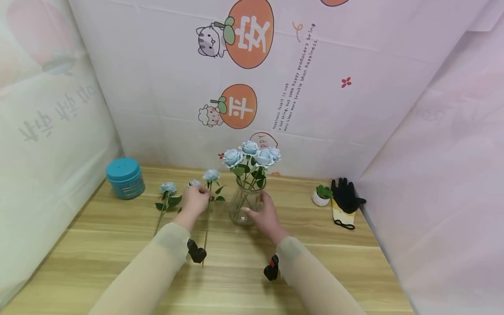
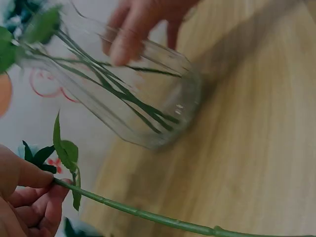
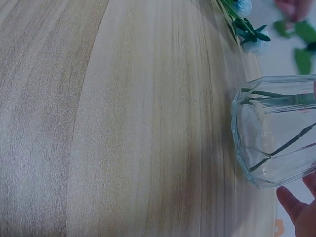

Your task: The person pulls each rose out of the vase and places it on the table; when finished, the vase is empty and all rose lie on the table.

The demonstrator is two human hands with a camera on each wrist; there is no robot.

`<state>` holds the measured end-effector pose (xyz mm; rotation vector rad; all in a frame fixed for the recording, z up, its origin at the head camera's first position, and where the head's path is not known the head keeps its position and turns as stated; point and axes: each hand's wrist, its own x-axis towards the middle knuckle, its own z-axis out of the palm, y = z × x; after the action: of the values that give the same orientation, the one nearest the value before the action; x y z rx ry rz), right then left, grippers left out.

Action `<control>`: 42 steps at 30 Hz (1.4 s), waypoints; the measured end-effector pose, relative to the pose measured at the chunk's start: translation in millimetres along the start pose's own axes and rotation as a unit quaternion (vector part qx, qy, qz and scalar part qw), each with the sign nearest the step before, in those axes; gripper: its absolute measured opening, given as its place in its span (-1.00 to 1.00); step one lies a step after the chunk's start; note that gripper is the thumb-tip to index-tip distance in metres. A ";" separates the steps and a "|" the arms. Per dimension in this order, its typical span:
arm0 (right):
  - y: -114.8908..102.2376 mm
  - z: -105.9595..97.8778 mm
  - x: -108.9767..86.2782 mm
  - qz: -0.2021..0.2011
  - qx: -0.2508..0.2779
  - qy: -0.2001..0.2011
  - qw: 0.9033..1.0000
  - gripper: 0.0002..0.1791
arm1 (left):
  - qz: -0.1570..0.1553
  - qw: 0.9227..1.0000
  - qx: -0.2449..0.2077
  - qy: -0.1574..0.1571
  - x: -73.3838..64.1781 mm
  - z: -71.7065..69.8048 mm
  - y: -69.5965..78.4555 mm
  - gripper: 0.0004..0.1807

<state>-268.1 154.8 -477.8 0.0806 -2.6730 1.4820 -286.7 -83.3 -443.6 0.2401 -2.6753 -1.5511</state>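
In the head view my left hand (image 1: pixel 194 202) pinches the green stem (image 2: pixel 143 213) of a pale blue rose (image 1: pixel 211 175) between thumb and fingers, just below its leaves. The bloom stands up above the hand, left of a clear glass vase (image 1: pixel 235 212). My right hand (image 1: pixel 268 218) grips the vase's right side, thumb in front. Several pale blue roses (image 1: pixel 250 148) stand in the vase, their stems (image 2: pixel 106 79) slanting down inside the glass. Further left lie another rose (image 1: pixel 168 188) and one more bloom (image 1: pixel 194 182), partly hidden behind my left hand.
A blue lidded tub (image 1: pixel 125 178) stands at the back left of the wooden table (image 1: pixel 315 271). On the right are a small potted plant (image 1: pixel 322 195) and a black and yellow glove (image 1: pixel 344 201). A printed white cloth (image 1: pixel 315 96) hangs behind the table.
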 end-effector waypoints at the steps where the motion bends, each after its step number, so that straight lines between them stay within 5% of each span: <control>1: -0.2 -0.1 0.1 0.000 0.003 0.001 1.000 0.04 | -0.007 1.000 0.008 -0.012 1.3 3.6 -4.0 -0.79; 14: 1.6 -0.6 -1.3 0.006 0.008 0.007 1.000 0.07 | -0.042 0.997 0.046 -0.040 26.1 27.6 -21.2 -0.61; 19: 1.3 0.9 -0.3 0.012 0.004 0.002 1.000 0.08 | -0.043 0.996 0.057 -0.044 27.8 29.7 -24.2 -0.86; 22: 1.1 2.2 0.1 0.015 0.002 0.000 1.000 0.07 | -0.030 0.996 0.072 -0.040 24.7 28.8 -24.5 -0.68; 27: 0.6 2.5 -0.3 0.011 0.005 0.002 1.000 0.05 | 0.067 0.993 0.092 -0.038 11.8 34.8 -6.0 -0.49; 30: -0.2 2.3 -0.4 -0.003 0.004 0.004 1.000 -0.01 | 0.167 0.979 0.046 -0.108 1.9 43.2 11.1 -0.30; 32: -0.8 1.7 -0.2 -0.015 0.003 0.009 1.000 -0.05 | 0.196 0.966 -0.002 -0.168 -3.6 50.3 19.7 -0.15; 34: -1.0 1.1 -0.1 -0.023 -0.001 0.012 1.000 -0.07 | 0.203 0.960 -0.038 -0.192 -7.5 57.9 26.0 -0.03; 37: -0.3 0.7 0.2 -0.033 0.001 0.016 0.999 -0.09 | 0.176 0.968 -0.077 -0.160 -10.1 69.9 31.3 0.00; 42: 1.7 1.4 0.8 -0.036 0.007 0.017 0.999 -0.08 | 0.145 0.983 -0.079 -0.084 -12.0 84.2 33.9 -0.09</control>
<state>-269.2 154.5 -479.9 0.1493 -2.6043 1.4665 -288.1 7.4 -455.8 -0.2858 -2.5384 -1.7400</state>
